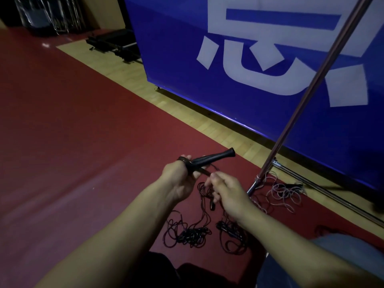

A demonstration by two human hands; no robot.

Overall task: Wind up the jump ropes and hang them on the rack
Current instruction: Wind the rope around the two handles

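1. The black handle (209, 160) of a jump rope lay across the left hand (180, 179), its flared end sticking out past the fingertips toward the blue banner (259, 65)
2. The left thumb and fingers were curled round the handle, with a loop of dark cord (204, 196) wound over the thumb
3. The right hand (226, 192) sat just beside the left, its fingers bent and pinching the cord close under the handle
4. From the right fingers the cord hung down to a tangled pile of dark rope (193, 235) on the red floor (72, 132), below both hands
5. A paler rope (284, 194) lay coiled loosely beyond the right hand, touching the foot of the metal rack pole (311, 88)
6. The pole rose slanting past the banner, well above the fingers
7. Folded chairs (47, 15) stood far off, beyond the left hand
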